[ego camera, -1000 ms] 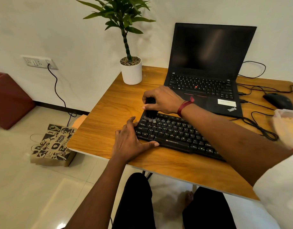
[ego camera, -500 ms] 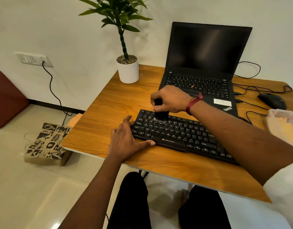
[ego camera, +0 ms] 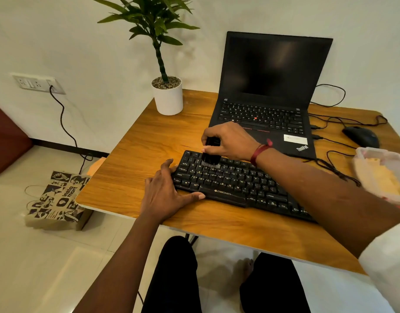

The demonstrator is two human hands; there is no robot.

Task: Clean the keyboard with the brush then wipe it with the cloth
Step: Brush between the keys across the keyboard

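Gripping the brush [ego camera: 210,154] in the curled right hand [ego camera: 230,141], with bristles down on the far left keys of the keyboard [ego camera: 239,184] at the near middle of the table [ego camera: 149,154], and pressing the flat, open left hand [ego camera: 165,195] on its near left corner, probably to stop it sliding under the strokes.

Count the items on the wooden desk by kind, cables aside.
Black open laptop: 1
Black standalone keyboard: 1
Black computer mouse: 1
Black cleaning brush: 1
Green plant in white pot: 1
Pale yellow cloth-like bundle, right edge: 1
Total: 6
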